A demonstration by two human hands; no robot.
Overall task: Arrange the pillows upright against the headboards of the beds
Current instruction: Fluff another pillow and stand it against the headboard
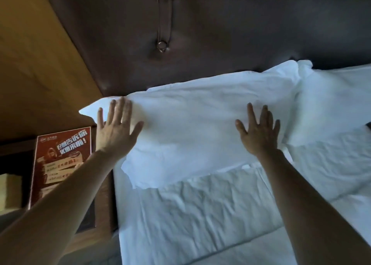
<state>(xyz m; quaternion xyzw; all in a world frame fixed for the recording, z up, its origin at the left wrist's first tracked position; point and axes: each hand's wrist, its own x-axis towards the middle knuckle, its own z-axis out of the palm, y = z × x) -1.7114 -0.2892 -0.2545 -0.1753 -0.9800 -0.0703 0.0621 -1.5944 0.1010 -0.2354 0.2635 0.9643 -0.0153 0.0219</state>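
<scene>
Hands flat on a white pillow [200, 124] at the headboard [230, 39].
Left hand [116, 133] and right hand [259, 133] press it with fingers spread, gripping nothing. It leans on the dark padded headboard, seemingly upright. A second pillow [333, 104] touches its right end, and a red printed card [60, 164] stands beside the bed [200, 224].

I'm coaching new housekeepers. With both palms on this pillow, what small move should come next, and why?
Probably slide the left hand out to tuck the left corner of the pillow inward. It already leans on the headboard, with the right hand flat on it too, but that corner juts past the mattress edge.
</scene>
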